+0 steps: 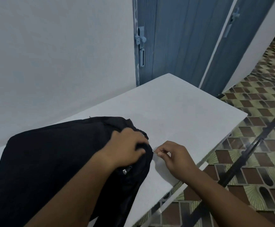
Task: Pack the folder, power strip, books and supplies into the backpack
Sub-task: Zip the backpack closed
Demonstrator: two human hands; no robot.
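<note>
A black fabric backpack (51,161) lies flat across the lower left of the frame on a smooth white rectangular surface (174,112), its matte cloth creased and bunched at its right-hand end near the frame's centre. The left hand (127,148) rests on that bunched end, its fingers curled round a fold of the cloth and gripping it. Just right of it, the right hand (176,158) pinches a thin metal zipper pull (157,151) between thumb and fingertips at the bag's edge, the other fingers curled in. A second small silver zipper tab (125,172) shows on the bag's side panel below the left wrist. Behind the surface, a plain pale wall fills the upper left; blue ribbed doors (182,38) with moulded latches stand at upper centre and right. The floor (256,136) at right has glossy patterned tiles in brown and green.
</note>
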